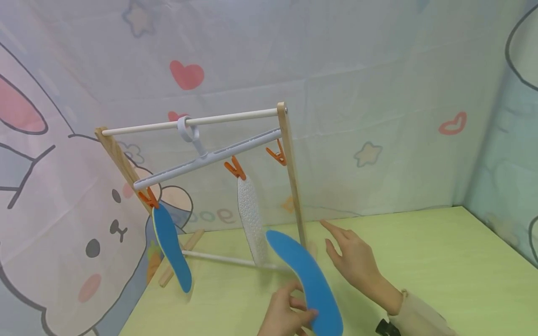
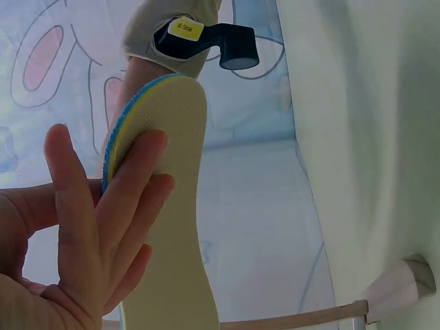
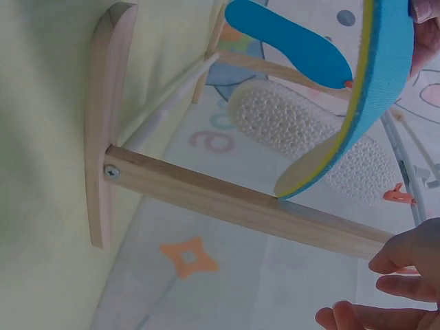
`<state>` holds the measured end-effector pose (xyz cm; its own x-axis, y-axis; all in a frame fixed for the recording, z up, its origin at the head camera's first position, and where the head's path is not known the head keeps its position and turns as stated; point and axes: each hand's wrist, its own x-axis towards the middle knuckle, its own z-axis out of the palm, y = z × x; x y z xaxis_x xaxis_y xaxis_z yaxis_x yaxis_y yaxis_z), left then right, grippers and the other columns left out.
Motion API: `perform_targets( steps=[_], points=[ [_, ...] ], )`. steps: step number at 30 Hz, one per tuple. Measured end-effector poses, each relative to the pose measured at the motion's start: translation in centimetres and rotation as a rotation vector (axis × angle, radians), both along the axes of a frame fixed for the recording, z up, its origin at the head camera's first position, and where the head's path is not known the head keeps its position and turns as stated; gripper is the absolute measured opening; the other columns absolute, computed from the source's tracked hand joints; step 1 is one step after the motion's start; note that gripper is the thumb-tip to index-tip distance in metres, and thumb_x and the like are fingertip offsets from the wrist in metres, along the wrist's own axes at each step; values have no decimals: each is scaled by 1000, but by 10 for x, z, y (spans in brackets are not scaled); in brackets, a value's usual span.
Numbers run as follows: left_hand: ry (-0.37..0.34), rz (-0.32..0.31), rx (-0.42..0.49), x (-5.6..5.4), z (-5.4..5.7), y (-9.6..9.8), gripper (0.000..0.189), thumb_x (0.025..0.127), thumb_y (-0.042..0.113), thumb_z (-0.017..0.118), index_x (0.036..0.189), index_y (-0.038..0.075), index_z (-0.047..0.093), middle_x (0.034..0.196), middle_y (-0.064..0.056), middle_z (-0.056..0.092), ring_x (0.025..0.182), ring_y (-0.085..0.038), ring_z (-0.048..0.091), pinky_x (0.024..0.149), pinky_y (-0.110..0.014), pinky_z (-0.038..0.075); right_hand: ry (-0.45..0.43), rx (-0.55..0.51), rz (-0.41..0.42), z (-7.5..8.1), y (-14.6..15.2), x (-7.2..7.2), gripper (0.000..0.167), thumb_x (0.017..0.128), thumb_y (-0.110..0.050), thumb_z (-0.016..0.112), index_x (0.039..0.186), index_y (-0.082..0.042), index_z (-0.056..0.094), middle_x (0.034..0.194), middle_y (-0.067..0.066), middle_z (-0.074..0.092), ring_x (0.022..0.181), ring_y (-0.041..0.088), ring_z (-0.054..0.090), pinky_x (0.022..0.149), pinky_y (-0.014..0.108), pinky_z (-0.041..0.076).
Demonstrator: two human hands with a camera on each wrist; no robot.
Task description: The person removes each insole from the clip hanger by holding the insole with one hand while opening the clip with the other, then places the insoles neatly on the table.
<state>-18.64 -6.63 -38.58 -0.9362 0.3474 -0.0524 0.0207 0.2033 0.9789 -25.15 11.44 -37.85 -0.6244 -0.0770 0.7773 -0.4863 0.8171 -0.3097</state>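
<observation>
In the head view my left hand (image 1: 280,311) pinches a blue insole (image 1: 308,275) near its lower end, thumb on the blue face. The left wrist view shows its beige underside (image 2: 175,206), with my fingers lying along it. My right hand (image 1: 354,257) holds nothing; its fingers reach towards the rack's right post (image 1: 292,186). A white hanger (image 1: 206,159) hangs by its hook from the rack's top bar (image 1: 235,117). Under it, one orange clip (image 1: 150,199) holds another blue insole (image 1: 171,249), and a second clip (image 1: 235,168) holds a white bumpy insole (image 1: 251,219). A third clip (image 1: 277,154) at the right end holds nothing.
The wooden rack stands on a pale yellow-green table (image 1: 420,261), its left foot (image 1: 168,275) and low white rod (image 1: 218,257) near the back. A printed cloth (image 1: 336,93) with hearts, stars and a rabbit hangs behind. A black wrist camera (image 1: 386,328) sits by the right sleeve.
</observation>
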Motion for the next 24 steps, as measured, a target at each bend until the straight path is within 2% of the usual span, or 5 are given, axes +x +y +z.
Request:
perform_targets(
  steps=[7,10,15,18,24],
  points=[
    [-33,-3,-7,5,-1,7,28,72,-5,66,95,4,52,72,-23,66,59,-31,65,44,-27,50,-44,-5,-19,-4,7,3,42,78,-11,64,119,-14,56,96,10,68,52,6,36,40,14,28],
    [-26,-11,-8,8,-2,8,28,72,-3,67,94,4,53,71,-21,66,58,-24,65,48,-25,50,-51,-12,-22,-7,10,4,42,76,-10,65,118,-14,57,90,10,68,55,8,46,41,15,30],
    [-16,-25,-43,12,-2,11,27,70,-2,69,92,6,56,71,-18,66,58,-13,61,51,-23,49,-69,-19,-30,-10,15,6,43,75,-9,66,117,-14,57,84,9,68,69,19,62,42,16,34],
    [-13,-41,-70,13,-2,13,26,70,-3,70,90,6,56,71,-20,66,58,-15,62,50,-23,48,-71,-22,-41,-11,19,8,42,76,-9,65,117,-14,57,83,10,68,68,20,62,41,16,31],
    [-108,-57,-79,15,0,16,27,71,0,70,93,5,55,74,-18,67,64,-27,66,57,-30,52,-42,-39,-58,-9,28,8,41,75,-7,64,116,-11,57,77,11,67,65,20,62,39,15,26]
  ],
)
